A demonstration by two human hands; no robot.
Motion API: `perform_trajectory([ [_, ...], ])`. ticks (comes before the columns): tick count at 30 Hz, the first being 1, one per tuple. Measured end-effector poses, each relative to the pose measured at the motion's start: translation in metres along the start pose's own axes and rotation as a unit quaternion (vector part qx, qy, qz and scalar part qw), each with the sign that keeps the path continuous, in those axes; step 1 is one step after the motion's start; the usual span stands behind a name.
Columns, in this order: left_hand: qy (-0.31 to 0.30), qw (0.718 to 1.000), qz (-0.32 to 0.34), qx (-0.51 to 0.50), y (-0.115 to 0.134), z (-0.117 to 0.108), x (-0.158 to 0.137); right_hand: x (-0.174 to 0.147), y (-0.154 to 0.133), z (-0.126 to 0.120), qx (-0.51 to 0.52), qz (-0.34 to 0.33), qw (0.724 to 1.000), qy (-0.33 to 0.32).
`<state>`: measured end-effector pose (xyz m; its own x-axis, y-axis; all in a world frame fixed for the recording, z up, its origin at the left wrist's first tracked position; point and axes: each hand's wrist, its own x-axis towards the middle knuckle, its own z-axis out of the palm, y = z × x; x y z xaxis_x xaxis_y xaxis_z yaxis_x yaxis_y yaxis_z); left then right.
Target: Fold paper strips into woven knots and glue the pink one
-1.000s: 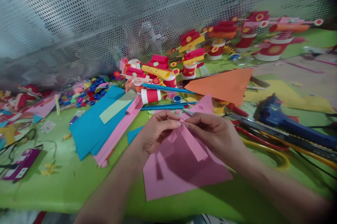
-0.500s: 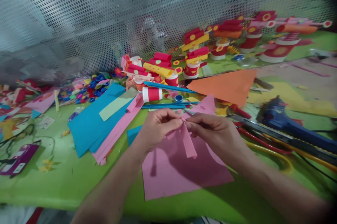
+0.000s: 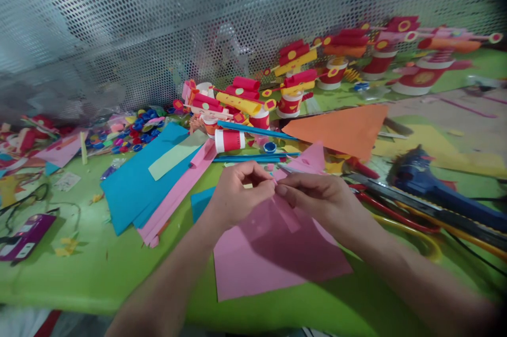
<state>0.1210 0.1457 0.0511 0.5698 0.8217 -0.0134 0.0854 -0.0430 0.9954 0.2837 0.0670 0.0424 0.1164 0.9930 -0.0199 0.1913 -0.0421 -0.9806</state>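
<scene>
Between the fingertips of my left hand (image 3: 244, 189) and my right hand (image 3: 317, 194), a narrow pink paper strip (image 3: 287, 214) is pinched at its upper end. Its free end slants down to the right. Both hands are closed and nearly touch each other; the pinched end is mostly hidden by the fingers. Below them a larger pink paper sheet (image 3: 273, 268) lies flat, with the shadow of my hands across it. A corner of blue paper (image 3: 202, 204) shows beside my left wrist.
Blue sheets (image 3: 134, 181) and a toppled red-and-white paper cup (image 3: 229, 141) lie left and ahead. To the right are a blue glue gun (image 3: 415, 173), a cutter (image 3: 396, 194) and yellow-handled scissors (image 3: 423, 239). Several finished cup figures (image 3: 423, 75) line the back by the perforated panel (image 3: 158, 20).
The pink strip has turned between my fingers, its free end now slanting further right and looking narrower. My hands stay in nearly the same place.
</scene>
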Motion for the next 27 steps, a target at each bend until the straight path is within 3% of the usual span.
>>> perform_trajectory([
  [4,-0.017,0.998,-0.053,-0.04,0.0027,-0.0016,0.0001,-0.002,0.0034,-0.0001,-0.063,-0.038,0.997,-0.002],
  [11,-0.023,1.0,-0.003,0.002,0.0025,-0.0014,-0.0006,-0.0042,0.0035,-0.0007,-0.103,-0.07,0.992,0.014],
  [27,-0.052,0.996,0.035,0.07,0.0047,-0.0094,-0.0006,-0.005,-0.0026,-0.0016,-0.081,-0.025,0.995,0.047],
])
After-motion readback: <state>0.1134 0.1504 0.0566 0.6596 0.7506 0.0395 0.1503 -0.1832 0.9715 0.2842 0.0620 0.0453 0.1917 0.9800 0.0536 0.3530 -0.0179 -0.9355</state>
